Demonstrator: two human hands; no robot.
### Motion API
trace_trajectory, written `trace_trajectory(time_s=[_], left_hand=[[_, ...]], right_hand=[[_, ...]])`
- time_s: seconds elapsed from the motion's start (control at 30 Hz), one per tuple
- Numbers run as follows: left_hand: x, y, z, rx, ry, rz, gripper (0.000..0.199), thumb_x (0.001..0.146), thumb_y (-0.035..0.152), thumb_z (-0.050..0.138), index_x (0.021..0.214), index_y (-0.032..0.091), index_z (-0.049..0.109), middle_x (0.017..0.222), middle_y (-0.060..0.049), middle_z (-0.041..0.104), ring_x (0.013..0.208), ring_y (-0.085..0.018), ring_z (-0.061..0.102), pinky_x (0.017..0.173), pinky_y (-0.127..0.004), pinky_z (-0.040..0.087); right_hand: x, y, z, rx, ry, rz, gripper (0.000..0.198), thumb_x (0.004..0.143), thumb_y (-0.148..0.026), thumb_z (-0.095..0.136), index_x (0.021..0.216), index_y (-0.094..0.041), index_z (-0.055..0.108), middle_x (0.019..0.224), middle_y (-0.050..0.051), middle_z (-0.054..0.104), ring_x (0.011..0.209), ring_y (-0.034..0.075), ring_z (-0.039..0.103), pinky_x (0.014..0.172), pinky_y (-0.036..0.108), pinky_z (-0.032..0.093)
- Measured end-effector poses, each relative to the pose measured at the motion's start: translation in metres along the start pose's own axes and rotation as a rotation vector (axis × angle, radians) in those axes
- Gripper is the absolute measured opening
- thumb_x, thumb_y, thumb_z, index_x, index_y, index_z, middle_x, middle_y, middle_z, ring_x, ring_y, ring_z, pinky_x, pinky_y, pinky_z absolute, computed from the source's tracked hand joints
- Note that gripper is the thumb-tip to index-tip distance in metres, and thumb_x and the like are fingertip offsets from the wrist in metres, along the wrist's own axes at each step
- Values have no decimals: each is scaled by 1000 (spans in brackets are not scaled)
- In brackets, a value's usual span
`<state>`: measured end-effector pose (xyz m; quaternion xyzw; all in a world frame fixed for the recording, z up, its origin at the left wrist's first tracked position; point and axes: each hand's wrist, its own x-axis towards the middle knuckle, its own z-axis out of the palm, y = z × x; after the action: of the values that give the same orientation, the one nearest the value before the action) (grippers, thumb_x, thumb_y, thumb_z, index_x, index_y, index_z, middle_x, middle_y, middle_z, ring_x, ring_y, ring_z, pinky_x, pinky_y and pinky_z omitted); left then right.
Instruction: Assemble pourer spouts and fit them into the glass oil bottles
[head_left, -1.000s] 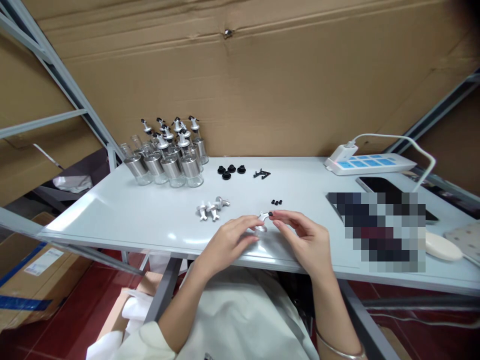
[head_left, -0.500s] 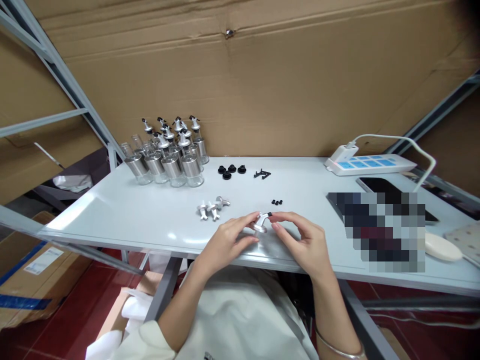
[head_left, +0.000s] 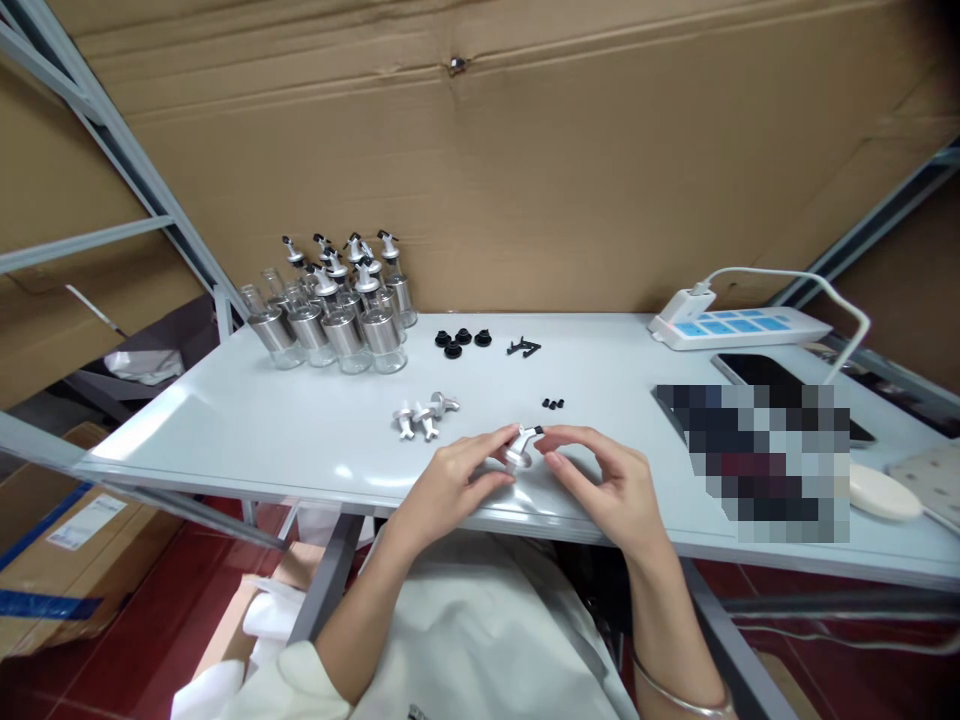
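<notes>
Bottles (head_left: 343,335) of clear glass with steel bands are grouped upright at the far left of a pale table (head_left: 600,370), before a cardboard panel (head_left: 555,170). Some are topped with silver spouts tipped in black, while bare necks are shown by others at the left of the group. To their right and nearer the front edge, three loose pourers (head_left: 425,418) are laid close together. Farther back, four black stoppers (head_left: 463,343) are clustered.

The left hand (head_left: 457,478) is partly closed, and a silver pourer (head_left: 517,458) is held between its thumb and forefinger near the table's front edge, its spout tilted up to the right. Behind it, slim black levers (head_left: 523,347) are bunched together, and tiny black caps (head_left: 553,404) are set nearer. The right hand (head_left: 607,485) is half open, its thumb and forefinger parted and nothing seen gripped; the forefinger is held right beside the black spout tip, but contact cannot be told.

At the right, a white power strip (head_left: 750,328) is placed behind a dark phone (head_left: 739,368), which is partly covered by a pixelated patch.
</notes>
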<state>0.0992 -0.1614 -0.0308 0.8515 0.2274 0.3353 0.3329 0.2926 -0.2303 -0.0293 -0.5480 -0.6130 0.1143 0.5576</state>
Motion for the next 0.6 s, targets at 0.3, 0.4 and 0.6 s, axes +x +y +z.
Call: trace_trajectory(time_s=[0.3,0.4,0.6], left_hand=[[-1,0,0,-17,28,8,48,90,24,62,137,28,51,118,-6,70,97,-18,71,94,-35,57],[-1,0,1,-19,43,37,49,90,23,61,137,28,51,121,-6,70,99,-18,71,94,-35,57],[-2,-4,3,-12,78,126,53,88,18,63,139,29,50,130,-6,65,111,-20,67,93,-34,58]], right_hand=[[2,-4,-1,12,-15,-44,16,81,-26,66,96,-21,71,77,3,77,70,18,73,73,31,58],[2,-3,-1,3,-22,-54,17,81,-24,66,98,-21,71,79,3,77,72,18,73,75,31,59],[1,0,-1,8,-42,-41,21,82,-24,66,103,-23,71,81,3,78,74,19,75,77,32,60]])
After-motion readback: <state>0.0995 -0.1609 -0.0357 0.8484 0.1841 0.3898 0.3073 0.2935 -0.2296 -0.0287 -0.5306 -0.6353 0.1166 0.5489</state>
